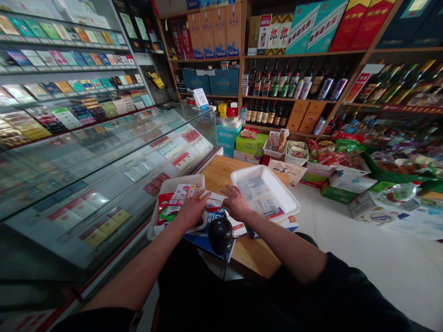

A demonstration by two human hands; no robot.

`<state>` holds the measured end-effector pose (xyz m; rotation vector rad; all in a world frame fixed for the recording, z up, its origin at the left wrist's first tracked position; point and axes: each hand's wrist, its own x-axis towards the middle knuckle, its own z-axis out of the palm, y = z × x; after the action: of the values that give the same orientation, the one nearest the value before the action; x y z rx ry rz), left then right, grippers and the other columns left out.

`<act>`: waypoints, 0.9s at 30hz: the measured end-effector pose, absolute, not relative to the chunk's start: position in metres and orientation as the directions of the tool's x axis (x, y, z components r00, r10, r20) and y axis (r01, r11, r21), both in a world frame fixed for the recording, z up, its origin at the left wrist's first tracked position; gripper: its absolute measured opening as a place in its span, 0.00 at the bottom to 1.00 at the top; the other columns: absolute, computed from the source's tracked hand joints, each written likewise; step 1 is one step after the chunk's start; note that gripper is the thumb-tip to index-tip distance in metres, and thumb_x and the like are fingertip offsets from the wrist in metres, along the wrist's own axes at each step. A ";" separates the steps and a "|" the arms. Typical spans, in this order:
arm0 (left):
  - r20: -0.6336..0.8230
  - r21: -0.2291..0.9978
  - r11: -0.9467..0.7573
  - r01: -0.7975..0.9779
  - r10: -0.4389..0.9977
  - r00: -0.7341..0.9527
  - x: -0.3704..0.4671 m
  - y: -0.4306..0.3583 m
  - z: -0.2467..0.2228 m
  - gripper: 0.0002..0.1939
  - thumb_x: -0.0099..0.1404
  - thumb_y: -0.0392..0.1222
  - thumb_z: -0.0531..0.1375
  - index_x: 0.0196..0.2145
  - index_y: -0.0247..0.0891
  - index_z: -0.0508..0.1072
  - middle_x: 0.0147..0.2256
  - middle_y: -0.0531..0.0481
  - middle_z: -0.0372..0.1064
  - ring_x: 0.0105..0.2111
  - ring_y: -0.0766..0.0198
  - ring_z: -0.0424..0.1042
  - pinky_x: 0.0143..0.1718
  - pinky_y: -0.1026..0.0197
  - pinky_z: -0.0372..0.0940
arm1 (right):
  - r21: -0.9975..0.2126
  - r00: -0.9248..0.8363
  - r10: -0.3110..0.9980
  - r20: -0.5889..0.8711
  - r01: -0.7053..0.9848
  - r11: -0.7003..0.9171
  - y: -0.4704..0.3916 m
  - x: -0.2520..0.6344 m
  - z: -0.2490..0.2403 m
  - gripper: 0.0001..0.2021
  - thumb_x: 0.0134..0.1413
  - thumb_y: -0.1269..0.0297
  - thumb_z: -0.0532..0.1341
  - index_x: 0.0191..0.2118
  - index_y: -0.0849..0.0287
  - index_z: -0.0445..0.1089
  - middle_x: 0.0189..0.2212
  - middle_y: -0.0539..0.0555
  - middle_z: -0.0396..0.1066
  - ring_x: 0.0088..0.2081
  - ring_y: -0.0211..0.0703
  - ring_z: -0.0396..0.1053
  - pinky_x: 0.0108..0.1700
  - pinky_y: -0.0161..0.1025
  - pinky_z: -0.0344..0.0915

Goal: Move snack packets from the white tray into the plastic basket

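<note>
My left hand (192, 210) reaches over a white plastic tray (152, 226) of packets, its fingers stretched across a white printed packet (181, 192). Red and green packets (168, 212) lie beside that hand in the tray. Over the middle of the wooden table, my right hand (236, 204) has its fingers loosely bent and apart, with nothing visible in them. It is close to the left side of a second white tray (294, 203), which holds a few flat packets (263, 197). Between my forearms stands a rounded black device (220, 236) with a cable, on blue-and-white printed material.
A glass display counter (138, 152) runs along the left, with cigarette packs on shelves behind it. Shelves of bottles (277, 83) and gift boxes stand at the back. Snack baskets (296, 152) and cartons line the floor (332, 230) at right. The wooden table (221, 168) is small.
</note>
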<state>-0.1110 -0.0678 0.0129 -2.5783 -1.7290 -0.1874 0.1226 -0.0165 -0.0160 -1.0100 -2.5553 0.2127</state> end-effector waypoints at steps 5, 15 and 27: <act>0.174 0.092 -0.321 0.943 0.937 0.302 -0.119 -0.069 0.022 0.28 0.68 0.34 0.53 0.65 0.42 0.65 0.63 0.39 0.66 0.67 0.51 0.60 0.73 0.39 0.31 | -0.291 -0.650 0.705 0.283 0.642 0.709 -0.015 0.114 -0.001 0.07 0.62 0.66 0.64 0.39 0.55 0.81 0.64 0.58 0.67 0.71 0.57 0.50 0.69 0.60 0.45; 0.203 0.096 -0.196 0.976 0.964 0.174 -0.174 -0.087 0.029 0.24 0.68 0.36 0.52 0.60 0.40 0.70 0.57 0.39 0.73 0.60 0.47 0.68 0.68 0.37 0.45 | -0.333 -0.669 0.717 0.199 0.642 0.691 -0.016 0.049 0.007 0.09 0.62 0.62 0.63 0.40 0.54 0.82 0.62 0.56 0.68 0.67 0.56 0.54 0.68 0.56 0.51; 0.146 0.209 -0.011 0.978 0.989 -0.020 -0.215 -0.117 0.003 0.24 0.67 0.41 0.53 0.61 0.39 0.67 0.52 0.43 0.77 0.60 0.48 0.67 0.69 0.35 0.44 | -0.285 -0.722 0.688 0.077 0.646 0.709 -0.018 0.003 0.006 0.12 0.60 0.61 0.62 0.44 0.56 0.80 0.59 0.58 0.70 0.66 0.59 0.55 0.66 0.55 0.54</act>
<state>-0.2149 -0.1174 0.0025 -2.2298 -2.2399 -0.4040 0.0027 -0.0179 0.0062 -1.0783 -2.7375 0.3562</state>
